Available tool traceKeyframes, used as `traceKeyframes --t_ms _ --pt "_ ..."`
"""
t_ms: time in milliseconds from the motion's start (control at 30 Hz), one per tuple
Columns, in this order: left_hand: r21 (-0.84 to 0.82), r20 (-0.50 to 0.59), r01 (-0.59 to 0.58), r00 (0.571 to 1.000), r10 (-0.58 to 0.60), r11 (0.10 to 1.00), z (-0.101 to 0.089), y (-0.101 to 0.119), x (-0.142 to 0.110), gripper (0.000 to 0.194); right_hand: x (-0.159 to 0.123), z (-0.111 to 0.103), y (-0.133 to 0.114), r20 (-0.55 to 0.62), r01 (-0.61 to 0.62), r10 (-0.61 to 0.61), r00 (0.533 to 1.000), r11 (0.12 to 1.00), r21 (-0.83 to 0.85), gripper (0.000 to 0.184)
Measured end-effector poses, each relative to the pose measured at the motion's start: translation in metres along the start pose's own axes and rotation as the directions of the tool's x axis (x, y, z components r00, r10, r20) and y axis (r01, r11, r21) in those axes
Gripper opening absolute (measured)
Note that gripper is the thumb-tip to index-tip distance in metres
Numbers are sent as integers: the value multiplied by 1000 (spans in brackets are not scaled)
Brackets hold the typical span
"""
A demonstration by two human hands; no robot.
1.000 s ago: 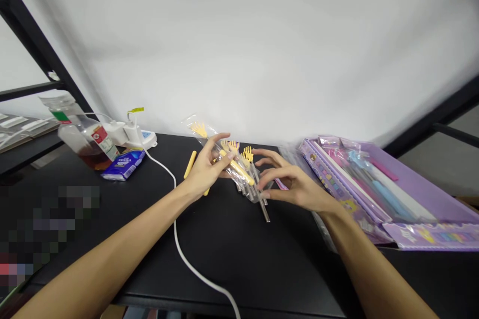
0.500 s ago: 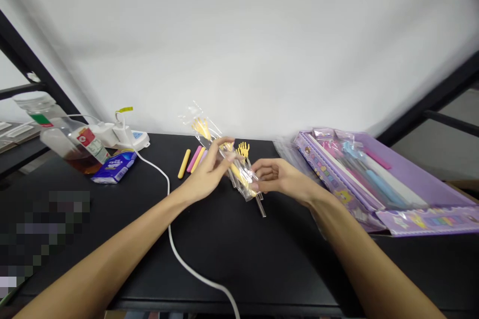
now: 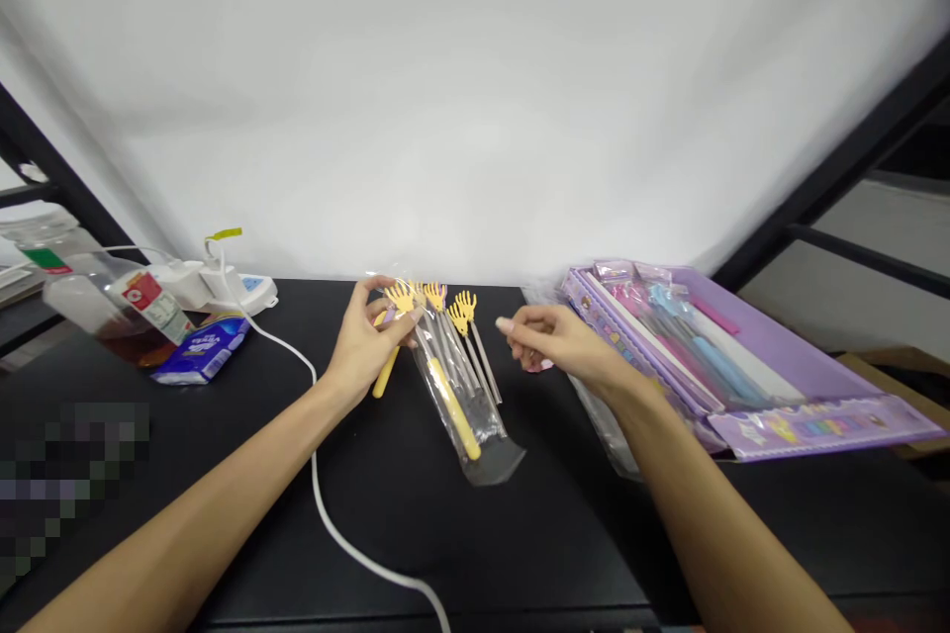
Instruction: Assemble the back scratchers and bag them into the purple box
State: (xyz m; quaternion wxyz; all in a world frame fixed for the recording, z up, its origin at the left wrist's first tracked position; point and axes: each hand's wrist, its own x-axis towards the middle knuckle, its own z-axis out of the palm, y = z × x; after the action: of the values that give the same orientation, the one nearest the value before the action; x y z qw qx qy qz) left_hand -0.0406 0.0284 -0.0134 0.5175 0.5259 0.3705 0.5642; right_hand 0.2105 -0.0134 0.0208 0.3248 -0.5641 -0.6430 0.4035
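My left hand [image 3: 363,341] is closed on the upper end of a clear plastic sleeve [image 3: 499,460], near the yellow hand-shaped head of the back scratcher inside. This back scratcher [image 3: 454,407] has a yellow handle pointing down toward me. Under and beside it lie several unbagged back scratchers [image 3: 488,361] with yellow claw heads and metal rods. A loose yellow handle [image 3: 384,374] rests by my left hand. To the right, my right hand [image 3: 549,341] hovers with its fingers curled in, apart from the sleeve; I see nothing held in it. A small pink piece [image 3: 540,367] shows just beneath it, partly hidden.
An open purple display box [image 3: 808,346] with bagged pink and blue back scratchers stands at right, clear plastic bags [image 3: 613,425] beside it. At left are a bottle [image 3: 111,302], a blue tissue pack [image 3: 202,349] and a power strip [image 3: 256,295]. A white cable [image 3: 319,495] crosses the black table.
The bagged back scratcher has swung lower toward me, its sleeve now flatter and longer in view. My left hand has shifted to its head end. My right hand has let go and moved right.
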Motion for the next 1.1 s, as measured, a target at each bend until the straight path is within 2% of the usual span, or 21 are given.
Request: traceKeyframes --t_ms 67,100,167,267,367,567,800,867,967,1100 --pt "31 65 -1 998 -1 1000 1 0 -3 60 3 -13 10 -256 -2 -69 964 964 -265 32" --pt "54 108 -1 994 -5 999 2 0 -4 62 4 -19 15 -306 -27 -104 946 919 -394 29" --pt "107 199 1 980 -23 994 2 -1 -7 65 5 -29 23 -295 -73 -112 949 831 -551 27" --pt "161 305 0 951 -49 987 3 -3 -11 65 4 -33 29 -233 -121 -34 972 775 -621 28" --pt "189 346 -20 937 -47 982 4 -4 -14 65 4 -28 29 -214 -158 16 977 732 -663 25" --pt "255 371 -37 927 -62 966 6 -1 -19 77 5 -25 30 -227 -177 26 974 714 -678 17" --pt "334 372 -164 928 30 928 2 -6 -17 75 4 -27 24 -239 -171 16 971 745 -644 25" --pt "322 371 -150 929 22 935 3 -7 -17 71 3 -26 23 -255 -152 -18 967 763 -629 24" --pt "288 357 -52 932 -57 956 4 -7 -17 69 4 -25 23 -294 -117 -65 953 820 -560 26" --pt "291 307 -19 949 -75 957 6 -6 -18 71 5 -21 25 -295 -37 -50 954 958 -285 33"
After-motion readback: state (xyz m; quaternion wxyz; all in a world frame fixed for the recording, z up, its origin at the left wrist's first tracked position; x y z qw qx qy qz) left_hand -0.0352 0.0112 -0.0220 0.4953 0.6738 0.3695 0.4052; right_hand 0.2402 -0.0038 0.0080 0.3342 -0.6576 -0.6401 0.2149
